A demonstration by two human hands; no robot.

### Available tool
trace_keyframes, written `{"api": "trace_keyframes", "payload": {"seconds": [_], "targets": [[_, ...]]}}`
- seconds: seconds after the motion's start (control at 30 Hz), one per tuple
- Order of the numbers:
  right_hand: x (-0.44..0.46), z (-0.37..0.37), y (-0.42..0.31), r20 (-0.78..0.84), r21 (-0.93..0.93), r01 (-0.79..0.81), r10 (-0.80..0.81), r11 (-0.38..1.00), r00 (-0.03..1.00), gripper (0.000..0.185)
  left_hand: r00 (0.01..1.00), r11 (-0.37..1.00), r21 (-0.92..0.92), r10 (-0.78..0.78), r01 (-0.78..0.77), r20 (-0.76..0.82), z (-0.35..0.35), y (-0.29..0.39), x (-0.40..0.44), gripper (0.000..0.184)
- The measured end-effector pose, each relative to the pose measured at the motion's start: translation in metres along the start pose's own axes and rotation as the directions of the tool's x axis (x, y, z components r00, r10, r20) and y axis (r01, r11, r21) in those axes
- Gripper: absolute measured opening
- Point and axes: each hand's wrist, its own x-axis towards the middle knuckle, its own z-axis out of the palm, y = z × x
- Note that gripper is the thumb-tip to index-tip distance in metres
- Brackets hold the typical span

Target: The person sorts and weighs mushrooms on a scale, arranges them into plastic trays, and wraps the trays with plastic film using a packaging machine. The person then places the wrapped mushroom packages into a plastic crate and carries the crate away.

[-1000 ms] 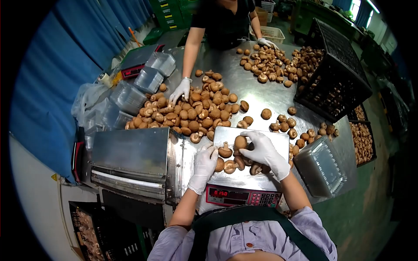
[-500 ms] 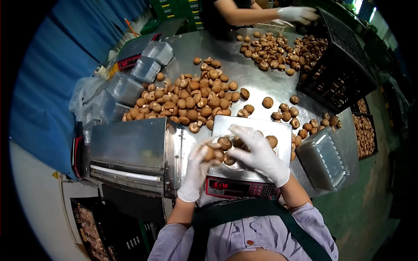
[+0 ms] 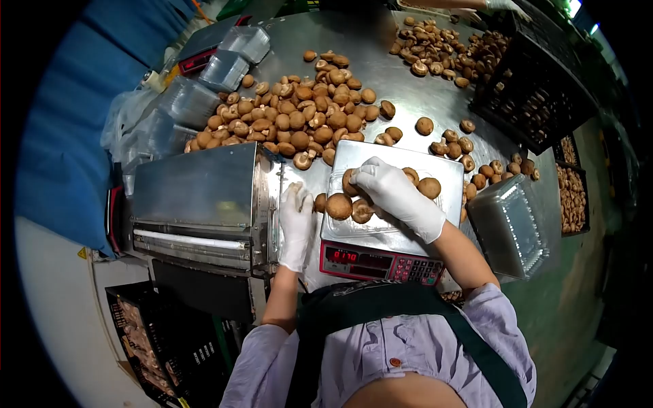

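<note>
A scale with a steel platform [image 3: 415, 241] and a lit red display stands in front of me, several brown mushrooms on it. My right hand [image 3: 394, 194], in a white glove, reaches over the platform with its fingers closed on a mushroom [image 3: 349, 182]; the palm side is hidden. Near the platform's left edge rests a large round mushroom [image 3: 339, 206], with another mushroom [image 3: 361, 211] beside it. My left hand [image 3: 296, 224], gloved too, is left of the scale, fingers slightly bent and apart, nothing visible in them. Farther back lies a big mushroom pile [image 3: 299, 119].
A metal wrapping machine [image 3: 194, 183] stands left of the scale. Clear plastic trays [image 3: 187, 102] are stacked behind it, and more trays [image 3: 510, 224] stand at the right. A black crate [image 3: 537, 88] tilts over mushrooms at the back right, near a co-worker's gloved hand [image 3: 507, 5].
My left hand has let go of a mushroom and drawn left off the scale. My right hand has moved back and closed on a mushroom. The view has tilted down.
</note>
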Motion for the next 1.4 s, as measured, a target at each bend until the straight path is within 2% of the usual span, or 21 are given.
{"api": "trace_keyframes", "payload": {"seconds": [0.03, 0.07, 0.1, 0.17, 0.2, 0.23, 0.3, 0.4, 0.53, 0.6, 0.63, 0.7, 0.8, 0.83, 0.9, 0.93, 0.97, 1.07, 1.17, 1.33, 1.4], "targets": [[0.0, -0.001, -0.004, -0.135, 0.127, -0.01, 0.027, 0.992, 0.991, 0.016, 1.0, 1.0, -0.003, -0.001, 0.001, -0.004, -0.005, 0.013, -0.007, 0.041], [0.003, 0.006, -0.005, -0.335, 0.119, 0.063, -0.019, 0.991, 0.942, 0.016, 0.999, 0.993, -0.115, 0.017, -0.011, 0.051, -0.008, 0.024, -0.013, 0.042], [0.003, 0.009, -0.008, -0.444, 0.13, 0.083, -0.017, 0.988, 0.896, 0.017, 0.993, 0.974, -0.227, 0.045, -0.02, 0.105, -0.009, 0.032, -0.019, 0.043], [-0.008, 0.014, -0.005, -0.24, 0.019, 0.058, -0.051, 0.998, 0.969, 0.013, 0.942, 0.948, -0.203, 0.283, -0.245, 0.183, -0.011, 0.047, -0.028, 0.047], [-0.016, 0.016, -0.005, -0.162, -0.016, 0.019, -0.022, 1.0, 0.987, 0.008, 0.911, 0.93, 0.034, 0.352, -0.367, 0.215, -0.011, 0.058, -0.034, 0.052], [-0.02, 0.015, -0.007, -0.174, 0.03, 0.024, -0.018, 0.999, 0.985, 0.007, 0.907, 0.925, -0.021, 0.375, -0.378, 0.191, -0.003, 0.049, -0.037, 0.058], [-0.02, -0.002, -0.017, -0.224, 0.123, -0.062, 0.088, 0.99, 0.971, 0.01, 0.885, 0.897, 0.021, 0.433, -0.442, 0.173, 0.003, 0.034, -0.04, 0.061], [-0.036, -0.023, -0.014, -0.391, 0.101, -0.205, 0.228, 0.974, 0.892, 0.012, 0.859, 0.865, 0.018, 0.497, -0.502, 0.122, 0.002, 0.043, -0.041, 0.059], [-0.069, -0.049, -0.009, -0.48, 0.137, -0.458, 0.463, 0.879, 0.745, 0.013, 0.845, 0.849, 0.089, 0.5, -0.521, 0.189, -0.008, 0.054, -0.04, 0.051], [-0.093, -0.048, 0.003, -0.505, 0.155, -0.499, 0.502, 0.853, 0.702, 0.016, 0.921, 0.932, -0.12, 0.359, -0.343, 0.153, -0.006, 0.044, -0.04, 0.044], [-0.104, -0.045, 0.011, -0.527, 0.177, -0.505, 0.515, 0.845, 0.676, 0.018, 0.911, 0.918, -0.13, 0.391, -0.375, 0.134, -0.005, 0.042, -0.037, 0.044], [-0.119, -0.044, 0.017, -0.478, 0.168, -0.53, 0.539, 0.831, 0.693, 0.029, 0.946, 0.944, -0.126, 0.315, -0.305, 0.074, -0.002, 0.039, -0.036, 0.04], [-0.126, -0.039, 0.017, -0.249, 0.243, -0.531, 0.581, 0.812, 0.775, 0.044, 0.923, 0.921, -0.105, 0.381, -0.374, 0.059, -0.003, 0.049, -0.036, 0.04], [-0.123, -0.037, 0.013, -0.226, 0.207, -0.526, 0.563, 0.825, 0.795, 0.044, 0.918, 0.915, -0.158, 0.387, -0.371, 0.086, -0.003, 0.056, -0.036, 0.042], [-0.12, -0.027, 0.013, -0.202, 0.102, -0.453, 0.464, 0.886, 0.862, 0.045, 0.862, 0.879, -0.075, 0.476, -0.47, 0.173, -0.006, 0.07, -0.034, 0.044], [-0.12, -0.021, 0.013, -0.228, 0.015, -0.403, 0.396, 0.915, 0.89, 0.044, 0.838, 0.881, -0.152, 0.474, -0.449, 0.27, -0.001, 0.066, -0.03, 0.043], [-0.118, -0.021, 0.011, -0.229, 0.0, -0.424, 0.413, 0.906, 0.881, 0.042, 0.803, 0.865, -0.091, 0.494, -0.494, 0.334, 0.004, 0.062, -0.028, 0.044], [-0.121, -0.017, 0.014, -0.254, 0.03, -0.416, 0.41, 0.909, 0.876, 0.04, 0.787, 0.845, -0.156, 0.534, -0.512, 0.309, 0.01, 0.059, -0.03, 0.047], [-0.121, -0.018, 0.013, -0.252, 0.01, -0.415, 0.404, 0.91, 0.879, 0.039, 0.812, 0.854, -0.096, 0.517, -0.512, 0.271, 0.014, 0.063, -0.033, 0.046], [-0.121, -0.017, 0.01, -0.27, 0.001, -0.421, 0.406, 0.907, 0.873, 0.037, 0.876, 0.884, -0.195, 0.456, -0.426, 0.155, 0.018, 0.064, -0.037, 0.04], [-0.121, -0.017, 0.01, -0.275, -0.007, -0.419, 0.401, 0.908, 0.874, 0.037, 0.869, 0.884, -0.14, 0.465, -0.445, 0.169, 0.021, 0.062, -0.037, 0.04]]}}
